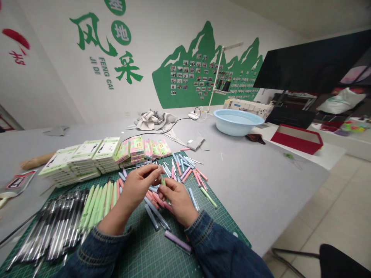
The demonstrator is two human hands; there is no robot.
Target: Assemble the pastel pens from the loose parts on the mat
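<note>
Over the green cutting mat [142,247], my left hand [143,181] and my right hand [176,197] meet, their fingers pinched on a light green pen [163,182]. My fingers cover much of it. Loose pastel pen parts [185,170] in blue, pink and purple lie scattered behind and beneath my hands. A purple pen piece [177,241] rests below my right hand, and a green one [208,197] lies to its right. Left of my left hand, green pens [97,204] sit in a row beside a pile of clear and black pens [55,224].
Stacked white-green boxes [82,156] and small pink-green boxes [137,148] stand behind the mat. Farther back are grey cloth scraps [152,119], a cable, a light blue basin [237,122] and a sewing machine [246,106]. A red box [297,139] is at right, a black chair [342,262] below.
</note>
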